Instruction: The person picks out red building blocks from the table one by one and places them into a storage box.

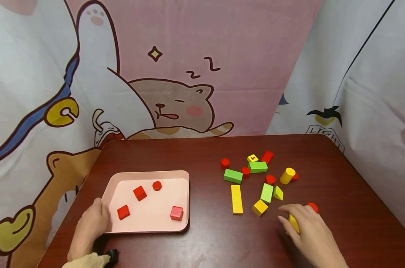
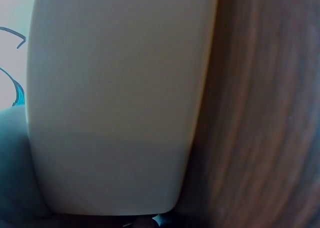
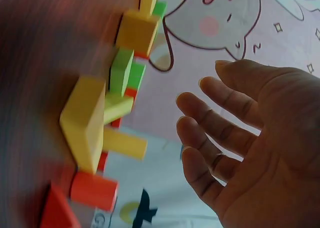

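Note:
My left hand [image 1: 91, 221] holds the left edge of a pink tray [image 1: 148, 227]; the tray hides some of its fingers. Inside the tray lie red cubes [image 1: 140, 193] and a red cylinder [image 1: 157, 185]. Over on the right, my right hand [image 1: 307, 229] hovers above a yellow block [image 1: 294, 224] that it partly covers. In the right wrist view, loosely bent fingers [image 3: 215, 123] stand apart from that yellow block [image 3: 82, 123], holding nothing. A red cylinder [image 3: 95, 190] and a red wedge-shaped block [image 3: 57, 210] lie beside the yellow block.
Loose blocks spread over the table's right half: a long yellow block [image 1: 236, 200], a yellow cube [image 1: 260, 207], green blocks [image 1: 266, 193], a yellow cylinder [image 1: 287, 175], a yellow triangular block [image 1: 278, 192] and several red pieces. A printed cloth [image 1: 249, 74] hangs behind the dark table [image 1: 212, 238].

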`<state>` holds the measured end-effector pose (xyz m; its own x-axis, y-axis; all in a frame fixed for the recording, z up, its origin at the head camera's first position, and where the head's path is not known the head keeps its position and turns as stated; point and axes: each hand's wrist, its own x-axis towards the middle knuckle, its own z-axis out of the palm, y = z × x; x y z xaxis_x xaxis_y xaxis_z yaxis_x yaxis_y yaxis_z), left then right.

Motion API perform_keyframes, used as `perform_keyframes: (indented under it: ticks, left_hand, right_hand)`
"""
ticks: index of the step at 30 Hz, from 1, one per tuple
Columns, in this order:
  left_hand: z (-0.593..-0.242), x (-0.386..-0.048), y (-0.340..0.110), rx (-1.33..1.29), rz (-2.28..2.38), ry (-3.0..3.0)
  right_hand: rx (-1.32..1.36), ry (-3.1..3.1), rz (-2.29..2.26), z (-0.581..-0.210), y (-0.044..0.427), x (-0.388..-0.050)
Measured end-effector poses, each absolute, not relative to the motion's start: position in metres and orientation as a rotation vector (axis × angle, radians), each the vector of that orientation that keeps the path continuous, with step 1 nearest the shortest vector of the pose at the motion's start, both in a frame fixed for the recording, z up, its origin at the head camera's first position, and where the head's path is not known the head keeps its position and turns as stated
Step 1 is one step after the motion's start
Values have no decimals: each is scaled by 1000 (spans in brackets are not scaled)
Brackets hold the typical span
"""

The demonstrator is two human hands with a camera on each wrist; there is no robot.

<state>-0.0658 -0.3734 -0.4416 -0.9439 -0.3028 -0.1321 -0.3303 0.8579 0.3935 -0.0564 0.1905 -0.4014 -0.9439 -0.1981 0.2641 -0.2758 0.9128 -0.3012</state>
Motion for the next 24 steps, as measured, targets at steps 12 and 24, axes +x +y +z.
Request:
perform_keyframes:
  ticks: [12, 24]
  left_hand:
    - [-444, -67, -374, -517, 631, 2957]
    - [-444, -69, -374, -541, 624, 2932]
  right_hand:
    - [66, -3001, 396, -414, 239, -42]
    - [14, -3043, 356, -435, 270, -35]
